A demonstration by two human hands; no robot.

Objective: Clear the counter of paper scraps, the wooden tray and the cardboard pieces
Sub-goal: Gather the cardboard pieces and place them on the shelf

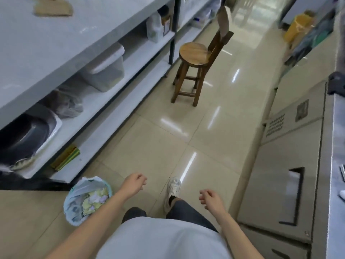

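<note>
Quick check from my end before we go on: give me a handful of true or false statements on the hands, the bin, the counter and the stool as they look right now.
1. Both hands are empty. True: the left hand and right hand hold nothing, fingers loosely curled.
2. The bin on the floor is empty. False: paper scraps lie inside its plastic liner.
3. The counter holds nothing. False: a piece of cardboard lies at its far end.
4. A wooden stool stands upright in the aisle. True.
5. The left hand is touching the bin. False: it hangs above and to the right of it, apart.
</note>
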